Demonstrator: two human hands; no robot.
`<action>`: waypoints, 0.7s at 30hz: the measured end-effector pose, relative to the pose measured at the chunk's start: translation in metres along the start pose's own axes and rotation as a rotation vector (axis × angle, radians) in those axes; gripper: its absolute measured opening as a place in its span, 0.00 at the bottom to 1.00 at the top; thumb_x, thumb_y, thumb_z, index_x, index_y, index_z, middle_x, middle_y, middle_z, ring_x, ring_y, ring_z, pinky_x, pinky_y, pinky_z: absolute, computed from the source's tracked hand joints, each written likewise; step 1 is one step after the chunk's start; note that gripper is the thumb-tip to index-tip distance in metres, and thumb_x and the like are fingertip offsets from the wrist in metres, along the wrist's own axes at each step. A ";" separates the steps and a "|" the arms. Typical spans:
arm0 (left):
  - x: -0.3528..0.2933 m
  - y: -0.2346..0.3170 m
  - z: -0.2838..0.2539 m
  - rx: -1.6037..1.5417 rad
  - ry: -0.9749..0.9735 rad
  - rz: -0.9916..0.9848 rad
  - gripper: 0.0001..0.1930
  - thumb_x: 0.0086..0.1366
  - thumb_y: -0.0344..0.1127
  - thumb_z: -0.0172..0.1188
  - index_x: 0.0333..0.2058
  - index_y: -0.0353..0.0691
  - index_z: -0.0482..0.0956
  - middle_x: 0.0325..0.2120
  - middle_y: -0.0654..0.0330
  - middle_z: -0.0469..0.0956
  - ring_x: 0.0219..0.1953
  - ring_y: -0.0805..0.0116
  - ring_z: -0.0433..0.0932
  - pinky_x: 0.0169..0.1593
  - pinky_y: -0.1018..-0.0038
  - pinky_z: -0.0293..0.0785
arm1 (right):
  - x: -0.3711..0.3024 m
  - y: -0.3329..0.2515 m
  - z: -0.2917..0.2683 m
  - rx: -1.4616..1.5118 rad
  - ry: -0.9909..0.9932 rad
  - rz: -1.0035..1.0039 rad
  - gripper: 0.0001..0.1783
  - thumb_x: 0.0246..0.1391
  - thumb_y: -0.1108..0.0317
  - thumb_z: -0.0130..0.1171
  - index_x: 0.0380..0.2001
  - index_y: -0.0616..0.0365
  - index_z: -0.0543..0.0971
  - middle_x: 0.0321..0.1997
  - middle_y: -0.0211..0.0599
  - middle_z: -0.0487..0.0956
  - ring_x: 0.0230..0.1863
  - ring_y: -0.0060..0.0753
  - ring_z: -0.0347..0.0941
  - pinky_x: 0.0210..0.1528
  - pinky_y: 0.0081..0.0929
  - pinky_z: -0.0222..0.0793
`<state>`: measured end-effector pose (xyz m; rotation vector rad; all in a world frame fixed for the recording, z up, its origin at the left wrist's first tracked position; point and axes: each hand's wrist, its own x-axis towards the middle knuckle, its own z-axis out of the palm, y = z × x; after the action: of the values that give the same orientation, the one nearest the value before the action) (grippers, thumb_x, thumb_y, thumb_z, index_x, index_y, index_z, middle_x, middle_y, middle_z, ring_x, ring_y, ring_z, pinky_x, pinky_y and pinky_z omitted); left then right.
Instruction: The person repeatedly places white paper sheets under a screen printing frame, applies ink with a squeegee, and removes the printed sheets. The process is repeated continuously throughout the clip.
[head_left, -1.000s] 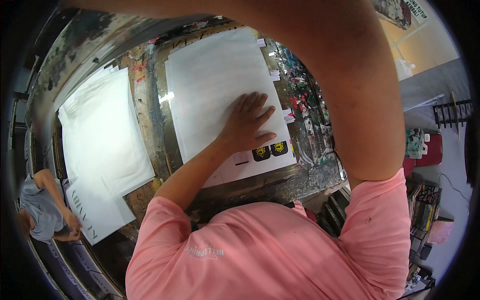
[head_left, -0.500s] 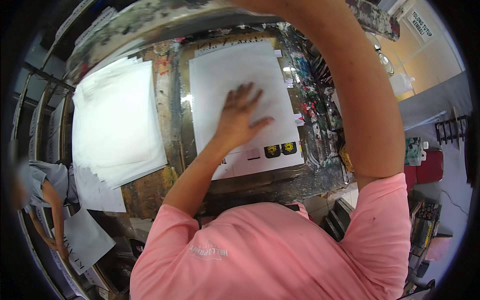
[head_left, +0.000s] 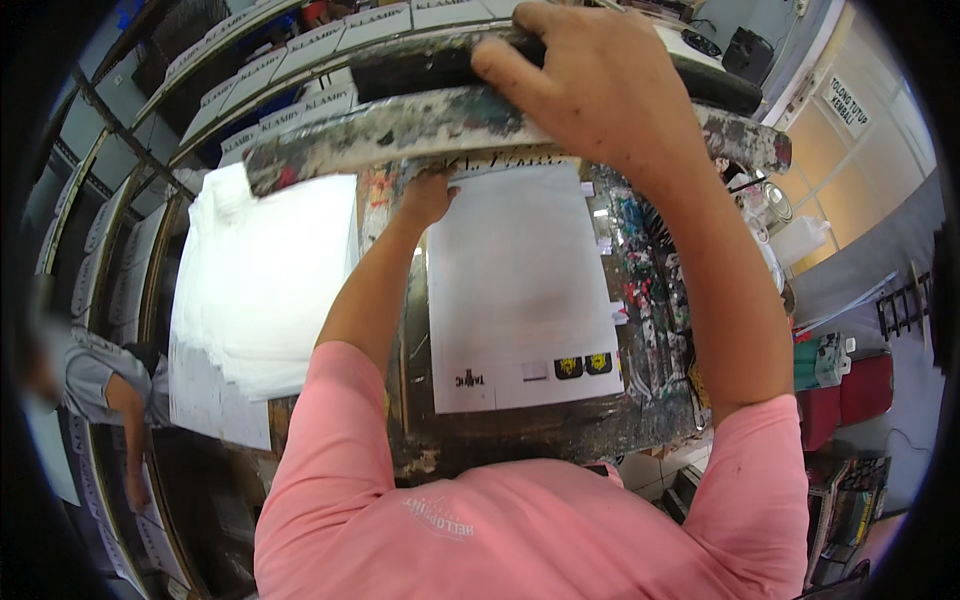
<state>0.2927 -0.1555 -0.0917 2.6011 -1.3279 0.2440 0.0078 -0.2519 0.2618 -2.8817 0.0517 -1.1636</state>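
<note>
My left hand (head_left: 430, 196) is at the far left corner of a thin white sheet (head_left: 520, 270), its fingers bent and closed at the edge. The sheet lies over a printed white sheet (head_left: 500, 389), whose near strip with black and yellow marks shows below it. Both lie on a dark, ink-stained board (head_left: 415, 330). My right hand (head_left: 600, 85) grips the top of a paint-smeared frame (head_left: 420, 128) raised across the far side, thumb and fingers around it. Its fingertips are partly hidden.
A tall stack of white sheets (head_left: 265, 280) stands left of the board. Racks with printed white boards (head_left: 300, 55) fill the back and left. Another person (head_left: 110, 380) works at the left rack. Cans and a white jug (head_left: 800, 240) stand at the right, near a red chair (head_left: 865, 390).
My left hand has gone from lying spread on the middle of the sheet to its far left corner. The view has tilted up, bringing my right hand into sight.
</note>
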 end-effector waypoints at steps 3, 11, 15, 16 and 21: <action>0.011 0.000 0.018 0.049 -0.127 -0.033 0.22 0.72 0.47 0.64 0.61 0.46 0.82 0.61 0.50 0.77 0.62 0.49 0.78 0.64 0.56 0.77 | -0.001 0.003 -0.003 0.051 0.061 -0.054 0.31 0.64 0.45 0.52 0.28 0.67 0.84 0.28 0.56 0.84 0.36 0.60 0.82 0.49 0.52 0.72; -0.002 0.003 0.030 -0.077 0.014 -0.022 0.13 0.69 0.40 0.66 0.50 0.48 0.86 0.46 0.55 0.86 0.54 0.50 0.83 0.62 0.57 0.78 | 0.013 -0.011 -0.008 -0.081 -0.004 0.047 0.32 0.65 0.47 0.49 0.24 0.69 0.83 0.27 0.56 0.83 0.37 0.59 0.81 0.53 0.52 0.74; -0.003 0.006 0.035 -0.020 0.018 -0.004 0.14 0.71 0.42 0.63 0.51 0.48 0.86 0.52 0.54 0.86 0.56 0.52 0.83 0.63 0.56 0.77 | 0.017 -0.019 -0.011 -0.200 -0.073 0.140 0.34 0.65 0.46 0.48 0.23 0.69 0.83 0.28 0.56 0.83 0.37 0.58 0.81 0.53 0.53 0.73; -0.003 0.005 0.038 0.002 -0.013 -0.007 0.14 0.72 0.43 0.62 0.51 0.47 0.86 0.54 0.54 0.86 0.57 0.52 0.83 0.63 0.56 0.77 | 0.017 -0.021 -0.012 -0.183 -0.116 0.162 0.34 0.65 0.46 0.48 0.23 0.69 0.83 0.28 0.56 0.83 0.37 0.59 0.81 0.53 0.53 0.73; 0.001 -0.003 0.050 0.071 -0.072 0.003 0.16 0.74 0.42 0.57 0.55 0.46 0.85 0.56 0.56 0.85 0.59 0.53 0.82 0.68 0.54 0.72 | 0.009 0.001 -0.008 0.034 0.063 -0.038 0.34 0.65 0.46 0.47 0.23 0.69 0.83 0.29 0.58 0.83 0.37 0.59 0.81 0.52 0.52 0.73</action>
<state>0.2986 -0.1672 -0.1399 2.6907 -1.3714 0.2035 0.0085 -0.2535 0.2739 -2.8282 -0.0209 -1.2482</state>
